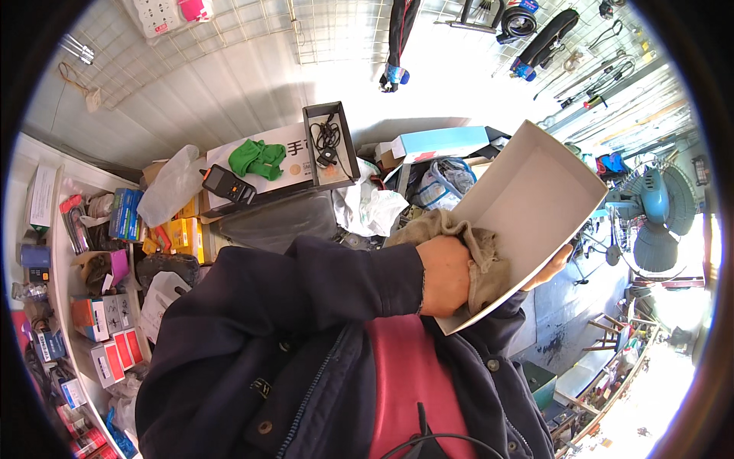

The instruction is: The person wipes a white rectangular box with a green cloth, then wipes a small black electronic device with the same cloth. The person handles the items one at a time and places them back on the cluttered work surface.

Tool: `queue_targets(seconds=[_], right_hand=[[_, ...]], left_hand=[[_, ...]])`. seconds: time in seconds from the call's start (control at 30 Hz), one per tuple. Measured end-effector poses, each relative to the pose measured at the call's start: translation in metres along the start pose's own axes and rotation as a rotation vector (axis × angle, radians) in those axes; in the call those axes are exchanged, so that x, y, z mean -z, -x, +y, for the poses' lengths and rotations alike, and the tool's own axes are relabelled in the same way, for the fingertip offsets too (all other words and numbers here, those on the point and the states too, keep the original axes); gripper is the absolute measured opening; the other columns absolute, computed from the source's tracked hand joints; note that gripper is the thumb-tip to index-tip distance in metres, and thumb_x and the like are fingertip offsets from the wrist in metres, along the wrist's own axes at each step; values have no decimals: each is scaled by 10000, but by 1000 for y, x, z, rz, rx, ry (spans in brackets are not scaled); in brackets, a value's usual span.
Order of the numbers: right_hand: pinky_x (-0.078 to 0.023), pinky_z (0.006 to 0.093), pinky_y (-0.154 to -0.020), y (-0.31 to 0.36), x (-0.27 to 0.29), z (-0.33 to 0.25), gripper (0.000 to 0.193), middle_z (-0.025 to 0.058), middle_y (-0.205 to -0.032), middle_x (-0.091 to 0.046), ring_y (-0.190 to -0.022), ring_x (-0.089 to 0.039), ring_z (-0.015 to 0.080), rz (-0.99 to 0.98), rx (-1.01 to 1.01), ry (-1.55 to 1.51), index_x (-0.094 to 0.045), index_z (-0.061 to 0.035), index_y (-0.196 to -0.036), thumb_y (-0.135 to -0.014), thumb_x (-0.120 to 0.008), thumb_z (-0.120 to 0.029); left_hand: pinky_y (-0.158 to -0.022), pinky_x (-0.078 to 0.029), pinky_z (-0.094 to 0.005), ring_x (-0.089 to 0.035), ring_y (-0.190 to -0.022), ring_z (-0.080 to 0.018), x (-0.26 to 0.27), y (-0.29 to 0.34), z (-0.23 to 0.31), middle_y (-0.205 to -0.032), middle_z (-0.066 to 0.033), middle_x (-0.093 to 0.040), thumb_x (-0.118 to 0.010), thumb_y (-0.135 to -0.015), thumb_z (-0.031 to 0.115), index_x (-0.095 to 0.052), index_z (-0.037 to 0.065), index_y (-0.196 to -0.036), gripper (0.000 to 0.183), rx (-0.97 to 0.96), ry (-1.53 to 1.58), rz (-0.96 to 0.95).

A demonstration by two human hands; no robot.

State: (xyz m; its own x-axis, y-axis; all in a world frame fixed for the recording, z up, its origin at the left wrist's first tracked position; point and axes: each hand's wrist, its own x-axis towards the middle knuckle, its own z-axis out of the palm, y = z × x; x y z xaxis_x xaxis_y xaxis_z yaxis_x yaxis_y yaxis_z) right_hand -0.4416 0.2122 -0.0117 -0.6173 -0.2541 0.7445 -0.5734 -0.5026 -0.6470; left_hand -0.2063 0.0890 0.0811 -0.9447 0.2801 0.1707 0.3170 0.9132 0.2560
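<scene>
An open, pale cardboard box or lid [535,199] is tilted up in front of me on the right, its bare inside facing me. My right hand [549,269] grips it from the far right side, with only part of the fingers showing past the edge. Reaching across my body, my left hand [445,275] is closed on a worn grey-brown rag [489,264]. The rag lies against the lower left of the box's inside, and part of it hangs out over the rim. My left fingertips are hidden in its folds.
Behind stand a black box [353,164] with a coiled cable, a green cloth [258,159], a black-and-orange handheld device [228,185] and a light blue box [443,142]. Shelves [57,229] of small boxes line the left. A fan [654,206] stands at right.
</scene>
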Motion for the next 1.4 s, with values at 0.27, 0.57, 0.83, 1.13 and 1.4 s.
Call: queue_targets(seconds=[0.27, 0.57, 0.83, 1.13, 1.4], right_hand=[[-556, 374, -792, 2, -19, -18, 423, 171, -1045, -701, -932, -687, 233, -158, -464, -929, -596, 54, -1231, -1013, -568, -307], [-557, 385, -804, -8, -47, -33, 453, 176, -1062, -697, -944, -687, 243, -72, -617, -870, -592, 56, -1242, -1005, -577, -329], [-558, 395, -815, -9, -42, -34, 479, 180, -1078, -694, -954, -686, 251, -44, -620, -830, -587, 58, -1251, -998, -585, -349], [-559, 407, -827, -11, -36, -38, 510, 185, -1095, -690, -965, -686, 261, -9, -606, -806, -583, 60, -1262, -990, -594, -371], [-561, 417, -837, -10, -24, -44, 537, 189, -1110, -687, -975, -686, 270, 12, -596, -754, -579, 61, -1271, -983, -602, -391]], left_hand=[[-811, -562, -428, -697, -930, -283, -23, 2, -7, -1018, -103, -724, -616, -841, 143, -745, 80, -1010, 222, -99, 106, 277], [-1078, -478, -415, -607, -1241, -373, 10, -19, 7, -1318, -227, -641, -553, -979, 109, -635, -11, -1285, 339, 217, 1825, 1060], [-1163, -390, -442, -535, -1325, -345, -7, -36, -4, -1379, -191, -600, -526, -934, 63, -624, -31, -1288, 379, -78, 411, 650], [-719, -565, -493, -730, -804, -336, 22, -7, 21, -911, -161, -751, -654, -772, 225, -757, 81, -934, 241, 210, 529, 177], [-624, -549, -491, -698, -689, -387, 78, -1, -2, -781, -189, -719, -643, -730, 208, -745, 59, -775, 185, 363, 300, 338]])
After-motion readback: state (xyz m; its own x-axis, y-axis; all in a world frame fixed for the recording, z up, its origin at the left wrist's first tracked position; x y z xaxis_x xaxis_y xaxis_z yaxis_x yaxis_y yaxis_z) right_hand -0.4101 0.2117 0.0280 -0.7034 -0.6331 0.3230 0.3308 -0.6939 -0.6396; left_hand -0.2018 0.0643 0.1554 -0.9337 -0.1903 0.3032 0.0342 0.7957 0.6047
